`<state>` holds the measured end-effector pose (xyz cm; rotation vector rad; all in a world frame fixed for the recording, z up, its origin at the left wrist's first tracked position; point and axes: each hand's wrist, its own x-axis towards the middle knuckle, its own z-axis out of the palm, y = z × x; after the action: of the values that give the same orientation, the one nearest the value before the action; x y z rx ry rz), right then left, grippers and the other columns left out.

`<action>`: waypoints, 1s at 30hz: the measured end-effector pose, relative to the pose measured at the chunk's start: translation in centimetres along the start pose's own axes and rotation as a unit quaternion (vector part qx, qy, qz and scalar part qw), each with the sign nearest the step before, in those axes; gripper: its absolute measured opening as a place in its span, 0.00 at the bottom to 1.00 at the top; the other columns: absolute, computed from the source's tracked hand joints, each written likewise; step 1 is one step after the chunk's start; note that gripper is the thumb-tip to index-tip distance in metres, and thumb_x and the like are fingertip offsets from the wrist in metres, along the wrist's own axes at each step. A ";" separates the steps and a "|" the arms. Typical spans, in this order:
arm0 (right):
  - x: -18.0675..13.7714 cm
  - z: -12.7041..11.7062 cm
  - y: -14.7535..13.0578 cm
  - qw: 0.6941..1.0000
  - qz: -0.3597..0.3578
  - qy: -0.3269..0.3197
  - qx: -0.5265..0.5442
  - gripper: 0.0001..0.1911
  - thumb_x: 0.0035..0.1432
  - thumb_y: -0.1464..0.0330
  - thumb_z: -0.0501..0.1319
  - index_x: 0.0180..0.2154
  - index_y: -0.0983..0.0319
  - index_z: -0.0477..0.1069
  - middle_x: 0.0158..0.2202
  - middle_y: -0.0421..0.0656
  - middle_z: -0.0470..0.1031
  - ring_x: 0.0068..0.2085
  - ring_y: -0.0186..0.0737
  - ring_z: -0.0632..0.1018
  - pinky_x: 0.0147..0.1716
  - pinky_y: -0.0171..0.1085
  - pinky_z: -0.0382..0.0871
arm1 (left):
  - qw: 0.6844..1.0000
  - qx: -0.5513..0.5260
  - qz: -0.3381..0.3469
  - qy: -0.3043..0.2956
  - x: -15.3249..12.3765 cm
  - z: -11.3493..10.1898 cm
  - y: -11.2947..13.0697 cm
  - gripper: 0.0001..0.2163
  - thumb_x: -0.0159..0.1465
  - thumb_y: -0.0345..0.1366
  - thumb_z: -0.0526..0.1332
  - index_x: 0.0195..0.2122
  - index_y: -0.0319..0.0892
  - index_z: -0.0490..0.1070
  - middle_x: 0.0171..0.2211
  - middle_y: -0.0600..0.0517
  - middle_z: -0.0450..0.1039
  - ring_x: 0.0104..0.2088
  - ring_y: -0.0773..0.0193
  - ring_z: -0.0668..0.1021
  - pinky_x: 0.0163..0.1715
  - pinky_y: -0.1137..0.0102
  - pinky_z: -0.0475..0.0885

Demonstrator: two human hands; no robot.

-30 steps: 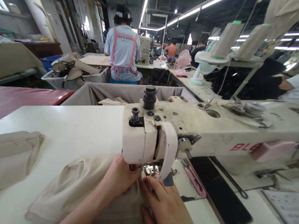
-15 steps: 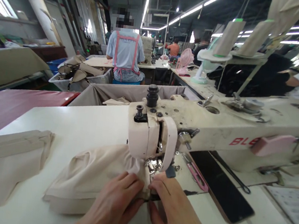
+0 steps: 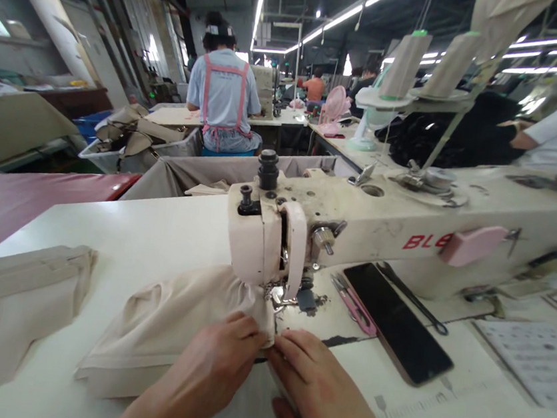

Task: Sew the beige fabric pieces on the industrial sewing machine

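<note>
Head view: left hand (image 3: 212, 369) and right hand (image 3: 318, 388) pinch beige fabric (image 3: 165, 323).

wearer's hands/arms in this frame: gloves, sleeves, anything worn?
Both are bare. The left hand and right hand show no gloves, rings or tape. Both forearms entering from the bottom edge are uncovered as far as visible: no sleeve, cuff, watch or bracelet shows. Nails look short and unpainted, though the picture is soft there.
</note>
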<state>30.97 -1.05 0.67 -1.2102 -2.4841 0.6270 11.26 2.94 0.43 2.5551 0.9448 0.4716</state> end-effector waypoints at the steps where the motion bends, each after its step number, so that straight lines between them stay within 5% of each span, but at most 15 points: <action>1: 0.0 0.0 0.1 1.000 -0.006 -0.005 -0.002 0.29 0.53 0.74 0.57 0.58 0.71 0.65 0.57 0.53 0.67 0.57 0.53 0.65 0.61 0.47 0.58 | 1.000 0.013 0.014 0.013 -0.1 0.3 -0.1 0.10 0.68 0.29 0.49 0.39 0.41 0.70 0.33 0.49 0.71 0.34 0.60 0.72 0.33 0.69 0.70; 7: 0.4 -0.1 1.4 1.000 -0.014 0.008 -0.017 0.26 0.54 0.73 0.58 0.56 0.68 0.67 0.54 0.54 0.68 0.56 0.53 0.66 0.59 0.48 0.58 | 0.993 0.089 0.040 0.070 0.4 1.5 -0.9 0.11 0.70 0.34 0.48 0.39 0.39 0.70 0.31 0.49 0.72 0.31 0.59 0.74 0.27 0.69 0.73; 12: 1.5 -1.1 2.0 1.000 0.001 0.015 -0.012 0.29 0.54 0.74 0.57 0.59 0.62 0.62 0.56 0.49 0.67 0.54 0.51 0.66 0.57 0.51 0.60 | 0.985 0.131 0.037 0.110 1.6 1.4 -2.4 0.14 0.70 0.34 0.46 0.42 0.39 0.71 0.35 0.46 0.75 0.36 0.58 0.75 0.36 0.64 0.75; 17: 1.9 -1.0 2.1 0.999 0.012 0.030 -0.014 0.33 0.55 0.73 0.57 0.62 0.60 0.56 0.59 0.49 0.63 0.58 0.52 0.62 0.58 0.54 0.57 | 0.976 0.108 0.091 0.168 2.5 0.5 -3.8 0.15 0.70 0.35 0.48 0.39 0.40 0.74 0.34 0.48 0.76 0.35 0.59 0.77 0.35 0.67 0.74; 24: 1.8 -0.6 2.1 0.999 0.019 0.046 0.009 0.35 0.54 0.74 0.58 0.62 0.57 0.55 0.59 0.44 0.62 0.57 0.49 0.61 0.58 0.50 0.56 | 0.983 0.032 0.026 0.181 2.6 0.4 -3.9 0.08 0.62 0.28 0.58 0.37 0.44 0.75 0.35 0.52 0.78 0.35 0.63 0.78 0.35 0.71 0.73; 30: 1.8 -0.6 2.2 0.998 0.018 0.061 0.015 0.34 0.52 0.75 0.58 0.61 0.56 0.57 0.58 0.44 0.63 0.56 0.49 0.62 0.57 0.49 0.57 | 0.981 0.059 0.040 0.179 3.1 0.8 -3.2 0.10 0.65 0.29 0.53 0.32 0.40 0.74 0.30 0.50 0.76 0.32 0.63 0.77 0.34 0.69 0.72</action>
<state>31.59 1.72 0.21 -1.2455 -2.3496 0.5785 12.07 7.07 -1.19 2.6742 1.0166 0.9509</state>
